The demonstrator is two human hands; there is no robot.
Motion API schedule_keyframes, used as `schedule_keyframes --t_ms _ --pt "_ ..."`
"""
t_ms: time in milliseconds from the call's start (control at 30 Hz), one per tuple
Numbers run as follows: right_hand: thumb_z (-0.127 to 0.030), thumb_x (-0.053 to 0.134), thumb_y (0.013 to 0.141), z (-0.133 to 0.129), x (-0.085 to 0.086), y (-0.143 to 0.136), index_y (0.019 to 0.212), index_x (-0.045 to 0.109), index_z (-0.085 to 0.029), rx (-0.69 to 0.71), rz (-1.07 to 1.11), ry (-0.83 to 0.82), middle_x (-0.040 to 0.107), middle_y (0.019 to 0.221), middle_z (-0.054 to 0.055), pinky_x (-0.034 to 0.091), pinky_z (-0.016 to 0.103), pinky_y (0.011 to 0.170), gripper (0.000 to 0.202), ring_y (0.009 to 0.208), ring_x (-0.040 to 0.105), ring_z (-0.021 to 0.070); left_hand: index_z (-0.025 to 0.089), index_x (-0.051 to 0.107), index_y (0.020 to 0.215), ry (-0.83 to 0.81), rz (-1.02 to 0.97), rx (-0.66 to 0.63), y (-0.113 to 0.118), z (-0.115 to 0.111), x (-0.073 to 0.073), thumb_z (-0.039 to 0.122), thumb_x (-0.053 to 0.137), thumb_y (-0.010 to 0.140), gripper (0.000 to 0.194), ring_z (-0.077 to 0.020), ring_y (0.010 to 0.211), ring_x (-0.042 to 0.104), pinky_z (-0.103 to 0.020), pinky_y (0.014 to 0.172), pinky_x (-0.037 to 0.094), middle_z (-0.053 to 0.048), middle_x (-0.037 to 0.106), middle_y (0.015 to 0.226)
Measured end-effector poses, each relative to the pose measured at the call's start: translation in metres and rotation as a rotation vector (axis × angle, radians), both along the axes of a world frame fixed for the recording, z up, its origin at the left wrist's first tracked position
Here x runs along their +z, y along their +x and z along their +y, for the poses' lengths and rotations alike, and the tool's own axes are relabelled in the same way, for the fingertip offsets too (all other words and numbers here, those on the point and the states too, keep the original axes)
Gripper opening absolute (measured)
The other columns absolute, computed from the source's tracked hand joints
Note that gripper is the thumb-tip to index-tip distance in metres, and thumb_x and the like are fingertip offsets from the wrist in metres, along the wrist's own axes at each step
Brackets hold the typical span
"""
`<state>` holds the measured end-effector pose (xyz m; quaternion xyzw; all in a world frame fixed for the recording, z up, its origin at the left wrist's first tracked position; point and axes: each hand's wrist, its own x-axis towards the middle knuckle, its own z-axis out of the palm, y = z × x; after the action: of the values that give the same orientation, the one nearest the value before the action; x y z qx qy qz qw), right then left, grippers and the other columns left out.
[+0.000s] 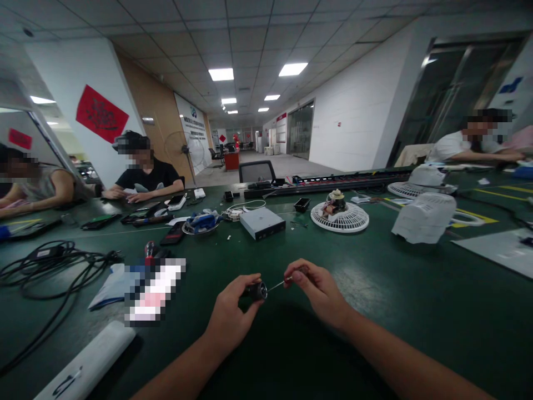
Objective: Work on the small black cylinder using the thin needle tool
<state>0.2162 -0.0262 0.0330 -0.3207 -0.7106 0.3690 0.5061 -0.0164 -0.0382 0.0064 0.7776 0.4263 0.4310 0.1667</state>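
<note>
My left hand (233, 311) is closed around a small dark cylindrical part (259, 291), its round end turned toward the right. Between the thumb and fingers of my right hand (318, 289) is a thin screwdriver (276, 286) with a reddish handle. The metal shaft points left, its tip at or close to the round end of the cylinder; whether it touches I cannot tell. Both hands are held above the green table (300, 344). Most of the screwdriver handle is hidden by my fingers.
Ahead stand a grey disc drive (262, 223), a white fan grille with a motor (340, 215) and a small black tray (302, 205). A white housing (425, 218) is at right. Black cables (50, 266) and a long white case (89, 361) lie left. Other people sit across the table.
</note>
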Motion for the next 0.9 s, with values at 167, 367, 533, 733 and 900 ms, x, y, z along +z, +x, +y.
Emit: schedule_keyframes --t_ms 167,367,533,733,900 --pt "-0.041 0.055 0.097 0.0011 -0.0036 -0.0050 0.098 0.064 -0.021 -0.080 0.103 -0.056 0.069 0.084 0.003 0.051 0.032 0.077 0.022 0.081 0.067 0.0189 0.027 0.061 0.121 0.048 -0.002 0.032 -0.0014 0.0018 0.0029 0.011 0.070 0.081 0.044 -0.0198 0.098 0.070 -0.037 0.088 0.059 -0.001 0.071 0.111" --pt "-0.042 0.054 0.097 -0.0017 -0.0029 -0.0088 0.094 0.066 -0.020 -0.084 0.039 -0.087 0.068 0.081 0.003 0.051 0.031 0.075 0.025 0.079 0.067 0.0186 0.027 0.060 0.122 -0.016 -0.013 0.043 -0.0006 0.0037 0.0035 0.011 0.070 0.081 0.046 -0.0214 0.101 0.069 -0.040 0.090 0.058 -0.002 0.070 0.111" --pt "-0.048 0.055 0.095 0.0013 -0.0048 -0.0088 0.096 0.065 -0.020 -0.065 0.109 -0.137 0.068 0.081 0.003 0.053 0.033 0.075 0.029 0.078 0.067 0.0196 0.027 0.059 0.125 -0.034 0.017 -0.034 0.0018 -0.0020 0.0061 0.009 0.067 0.082 0.047 -0.0222 0.105 0.066 -0.041 0.093 0.056 -0.004 0.068 0.115" --pt "-0.048 0.053 0.096 0.0013 -0.0045 -0.0078 0.097 0.065 -0.021 -0.133 -0.015 -0.117 0.070 0.085 0.004 0.052 0.033 0.077 0.030 0.081 0.067 0.0206 0.028 0.058 0.126 -0.051 0.037 0.015 0.0011 0.0006 0.0031 0.006 0.069 0.081 0.052 -0.0219 0.108 0.065 -0.041 0.096 0.055 -0.003 0.068 0.116" --pt "-0.047 0.051 0.098 0.0011 -0.0032 -0.0091 0.098 0.065 -0.020 -0.065 -0.055 -0.156 0.069 0.084 0.003 0.051 0.032 0.074 0.031 0.078 0.066 0.0191 0.028 0.059 0.125 -0.088 0.057 -0.003 0.0007 0.0038 0.0005 0.007 0.067 0.082 0.049 -0.0217 0.106 0.066 -0.039 0.094 0.055 -0.002 0.068 0.115"
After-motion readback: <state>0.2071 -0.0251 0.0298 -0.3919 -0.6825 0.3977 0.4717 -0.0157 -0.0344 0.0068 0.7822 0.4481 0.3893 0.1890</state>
